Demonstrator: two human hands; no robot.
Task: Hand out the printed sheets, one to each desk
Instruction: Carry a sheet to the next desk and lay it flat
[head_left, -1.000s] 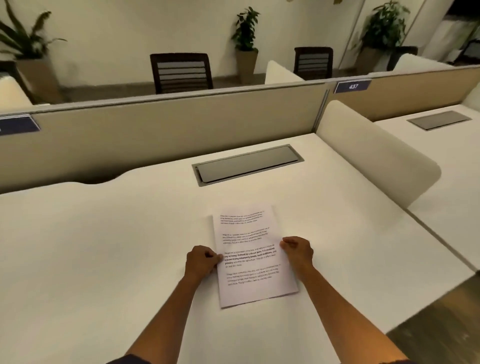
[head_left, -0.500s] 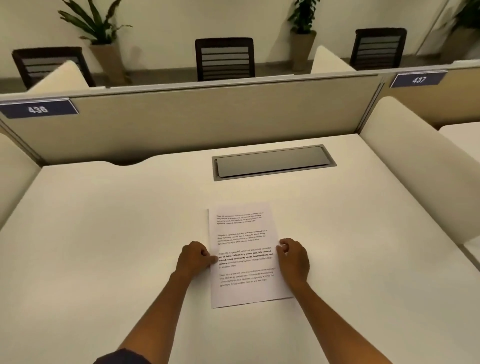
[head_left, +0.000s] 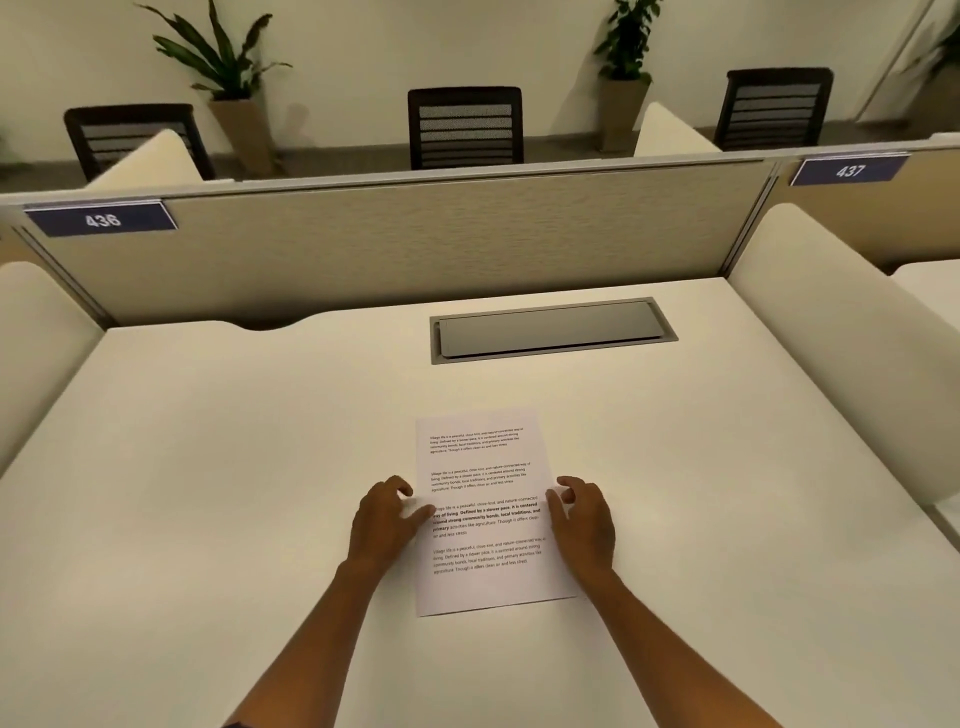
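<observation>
Just 1 printed sheet (head_left: 480, 512) flat on desk (head_left: 208, 467), left hand (head_left: 387, 517) & right hand (head_left: 584, 519) loosely spread at edges.

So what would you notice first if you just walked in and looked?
Probably the printed sheet lying flat in the middle of the white desk, with the left hand and right hand resting at its side edges. Next, the blue sign 436 on the partition's left and three dark chairs beyond it.
</observation>
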